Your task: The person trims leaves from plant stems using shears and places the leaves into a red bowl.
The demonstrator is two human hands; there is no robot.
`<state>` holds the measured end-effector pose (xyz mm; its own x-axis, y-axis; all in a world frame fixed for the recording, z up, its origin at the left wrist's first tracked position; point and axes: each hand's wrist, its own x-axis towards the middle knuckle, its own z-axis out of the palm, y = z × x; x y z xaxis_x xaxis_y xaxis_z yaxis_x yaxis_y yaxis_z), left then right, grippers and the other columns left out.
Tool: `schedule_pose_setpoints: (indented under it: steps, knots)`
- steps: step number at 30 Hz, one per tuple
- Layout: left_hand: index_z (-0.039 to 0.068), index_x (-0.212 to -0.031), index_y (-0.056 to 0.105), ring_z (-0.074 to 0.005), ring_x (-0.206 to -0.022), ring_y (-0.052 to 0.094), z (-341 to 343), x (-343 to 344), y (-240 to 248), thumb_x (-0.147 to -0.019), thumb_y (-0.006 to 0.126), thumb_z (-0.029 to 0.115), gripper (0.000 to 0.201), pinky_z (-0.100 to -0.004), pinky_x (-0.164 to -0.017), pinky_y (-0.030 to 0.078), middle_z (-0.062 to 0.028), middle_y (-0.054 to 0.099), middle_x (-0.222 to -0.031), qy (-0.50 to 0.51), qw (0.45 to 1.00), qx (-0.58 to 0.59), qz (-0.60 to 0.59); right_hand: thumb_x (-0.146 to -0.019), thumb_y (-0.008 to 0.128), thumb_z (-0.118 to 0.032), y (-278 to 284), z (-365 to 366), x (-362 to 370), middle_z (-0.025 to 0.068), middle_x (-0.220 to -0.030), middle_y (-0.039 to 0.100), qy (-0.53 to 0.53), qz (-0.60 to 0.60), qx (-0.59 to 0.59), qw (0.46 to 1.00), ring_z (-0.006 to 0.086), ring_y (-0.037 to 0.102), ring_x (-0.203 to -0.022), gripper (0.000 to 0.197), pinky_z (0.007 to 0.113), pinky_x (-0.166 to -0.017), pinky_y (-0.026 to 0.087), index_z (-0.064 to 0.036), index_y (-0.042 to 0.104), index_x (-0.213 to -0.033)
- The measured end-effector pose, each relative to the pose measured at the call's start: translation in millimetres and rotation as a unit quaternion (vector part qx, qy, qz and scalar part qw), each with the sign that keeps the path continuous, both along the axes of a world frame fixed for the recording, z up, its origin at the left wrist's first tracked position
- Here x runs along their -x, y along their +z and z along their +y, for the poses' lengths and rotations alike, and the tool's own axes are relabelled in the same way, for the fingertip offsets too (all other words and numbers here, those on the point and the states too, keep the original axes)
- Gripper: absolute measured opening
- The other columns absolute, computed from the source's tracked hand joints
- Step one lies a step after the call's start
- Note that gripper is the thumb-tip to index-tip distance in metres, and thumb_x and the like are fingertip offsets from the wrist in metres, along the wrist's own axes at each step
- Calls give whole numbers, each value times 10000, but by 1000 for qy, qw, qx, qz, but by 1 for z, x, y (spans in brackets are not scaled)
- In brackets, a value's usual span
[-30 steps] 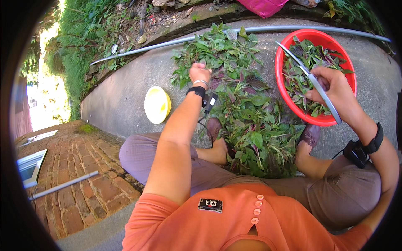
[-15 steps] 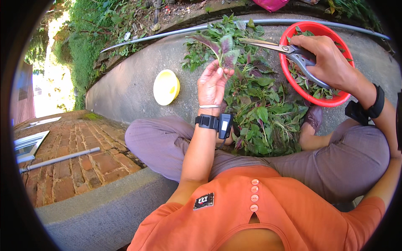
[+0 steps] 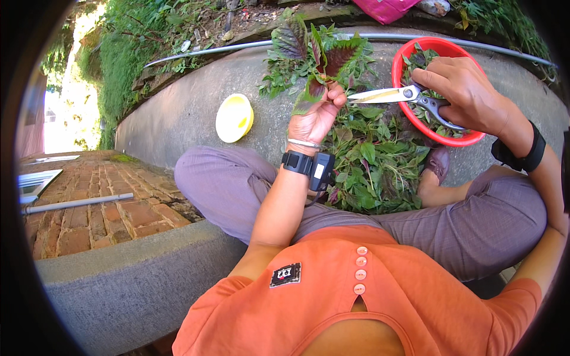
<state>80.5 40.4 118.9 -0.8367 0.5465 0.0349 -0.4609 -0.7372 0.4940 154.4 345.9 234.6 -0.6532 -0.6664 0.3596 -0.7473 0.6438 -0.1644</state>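
A leafy sprig (image 3: 323, 56) with dark purple and green leaves is pinched in the fingers of my left hand (image 3: 319, 114), held above the ground. My right hand (image 3: 463, 92) grips a pair of scissors (image 3: 396, 95) with grey handles. The blades look nearly closed, and their tips point left, close beside my left fingertips. Under the scissors spreads a heap of cut greens (image 3: 380, 160). A red basin (image 3: 399, 59) with leaves in it stands behind and below my right hand, which hides part of its contents.
A yellow bowl (image 3: 234, 118) sits on the concrete to the left. Along the back runs a grey pipe (image 3: 237, 46), with a pink bag (image 3: 386, 8) beyond it. My shoe (image 3: 438, 163) is by the heap's right side; a brick wall (image 3: 107, 207) stands at left.
The sprig in my left hand is turned and spread differently, its larger leaves now upward. The scissors have come lower and closer to my left fingers, and their blades point more level.
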Motion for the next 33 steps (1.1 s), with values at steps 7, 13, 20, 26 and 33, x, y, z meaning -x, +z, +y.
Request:
schedule_pose_setpoints:
  steps: [7,13,20,26,33]
  knots:
    - [69,-1131,614,-171,-864,464,4,-10,10,-843,723,17,312,-320,-754,421,-22,545,-928,-14,1000,-22,-10,-568,683,28,1,-4,4,145,-761,568,-28,65,35,997,387,589,-740,490,489,-646,453,-3,556,-1040]
    - [94,-1148,613,-178,-889,526,8,-16,18,-828,726,11,350,-332,-782,462,-45,600,-1018,17,1000,1,3,-592,695,11,3,-5,4,141,-739,552,6,48,53,997,384,579,-710,467,472,-618,448,-4,554,-1037]
    - [108,-1093,603,-192,-883,545,15,-17,18,-877,682,3,253,-338,-797,483,-58,583,-957,58,998,8,-23,-606,680,12,2,-4,3,156,-766,581,5,28,81,996,393,586,-726,456,481,-628,452,3,574,-1049]
    - [93,-1089,602,-212,-846,521,30,-8,17,-886,662,-20,239,-369,-792,474,-73,555,-900,38,996,-68,-38,-621,664,11,0,-5,5,185,-818,634,-69,2,87,994,407,614,-780,447,476,-662,475,11,604,-1064]
    - [78,-1085,598,-210,-858,531,49,-2,20,-872,681,-13,247,-372,-816,478,-60,554,-898,45,998,-49,-4,-675,677,-19,-3,-4,4,196,-843,654,-124,-29,93,987,396,635,-804,386,470,-699,492,13,624,-1057]
